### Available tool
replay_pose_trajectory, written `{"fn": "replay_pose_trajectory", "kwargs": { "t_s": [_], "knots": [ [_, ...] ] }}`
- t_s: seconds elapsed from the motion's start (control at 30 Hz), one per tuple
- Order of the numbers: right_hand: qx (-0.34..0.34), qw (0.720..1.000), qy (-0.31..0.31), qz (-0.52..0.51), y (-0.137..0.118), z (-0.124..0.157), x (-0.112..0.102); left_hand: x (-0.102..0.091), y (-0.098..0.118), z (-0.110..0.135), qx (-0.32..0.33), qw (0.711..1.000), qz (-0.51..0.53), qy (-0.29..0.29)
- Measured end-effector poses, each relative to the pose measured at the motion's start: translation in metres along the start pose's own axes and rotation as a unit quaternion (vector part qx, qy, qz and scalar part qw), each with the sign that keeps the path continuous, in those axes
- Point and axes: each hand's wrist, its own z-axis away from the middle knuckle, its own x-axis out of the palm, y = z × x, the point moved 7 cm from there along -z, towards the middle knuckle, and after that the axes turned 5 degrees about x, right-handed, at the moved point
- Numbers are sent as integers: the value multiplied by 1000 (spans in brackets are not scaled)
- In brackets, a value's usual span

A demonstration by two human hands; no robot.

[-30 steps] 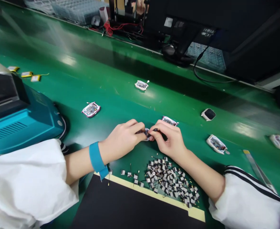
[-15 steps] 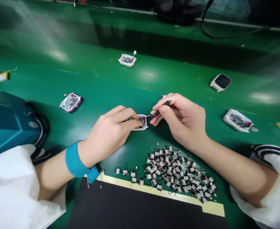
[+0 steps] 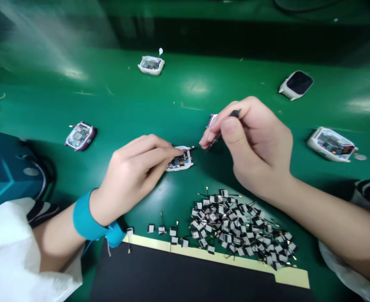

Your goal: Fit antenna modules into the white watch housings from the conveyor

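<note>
My left hand [image 3: 134, 176] is closed on an opened smartwatch case [image 3: 182, 161], its fingertips covering part of the bare circuit board. From the case's upper right a short wire sticks out. Slim black tweezers [image 3: 218, 137] are pinched in my right hand [image 3: 257, 147], held to the right of the case and apart from it. Their tip is dark and hard to make out. Behind my right fingers shows part of a purple watch case [image 3: 212, 120], mostly hidden.
Other opened watch cases lie around: purple [image 3: 81, 136], white [image 3: 151, 65] and white [image 3: 331, 144]. A watch [image 3: 298, 84] rests screen up. Small antenna-like parts [image 3: 238, 226] are heaped by a black sheet [image 3: 185, 277]. A teal machine [image 3: 8, 167] stands left.
My right hand has drawn the tweezers up and away from the watch case, where their tip was at its right edge. My left hand stays on the case. The camera view has shifted.
</note>
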Motion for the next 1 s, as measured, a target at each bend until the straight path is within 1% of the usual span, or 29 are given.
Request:
{"fn": "replay_pose_trajectory", "kwargs": {
  "t_s": [0.03,0.1,0.17,0.23,0.27,0.33,0.4,0.43,0.53,0.6,0.63,0.7,0.77,0.8,0.83,0.9,0.97,1.0],
  "knots": [
    [-10,1000,-2,14,-3,-1,-4,-4,0,1,-2,1000,4,10],
    [-26,997,-14,73,-6,-9,-12,-11,-1,6,-8,1000,-1,24],
    [-32,987,-33,157,-5,-26,-15,-16,-5,13,-22,1000,-15,13],
    [-31,971,-53,232,0,-53,-10,-18,-11,22,-40,998,-37,-12],
    [-27,963,-61,263,4,-69,-4,-17,-14,26,-47,997,-49,-26],
    [14,947,-67,313,16,-102,14,-16,-20,33,-46,995,-71,-48],
    [57,934,-78,344,31,-131,38,-15,-22,37,-31,994,-88,-59],
    [68,928,-80,358,36,-143,51,-14,-23,38,-21,993,-96,-61],
    [73,924,-73,368,45,-170,80,-13,-20,40,21,989,-126,-73],
    [73,923,-72,370,45,-178,89,-13,-19,41,41,986,-140,-86],
    [71,923,-75,372,42,-178,90,-14,-19,42,44,985,-140,-93],
    [68,920,-85,375,32,-172,83,-15,-17,44,42,986,-121,-109],
    [59,917,-105,379,18,-155,64,-17,-12,46,46,988,-78,-124],
    [47,916,-121,380,10,-142,53,-17,-8,47,54,989,-51,-130],
    [19,912,-150,382,1,-126,43,-18,-4,48,64,988,-25,-137],
    [-10,901,-206,383,-12,-86,21,-16,5,50,86,984,12,-157],
    [20,890,-252,380,-12,-43,-3,-14,10,53,99,980,22,-173],
    [49,883,-261,386,-7,-22,-16,-12,11,53,99,979,17,-177]
  ]
}}
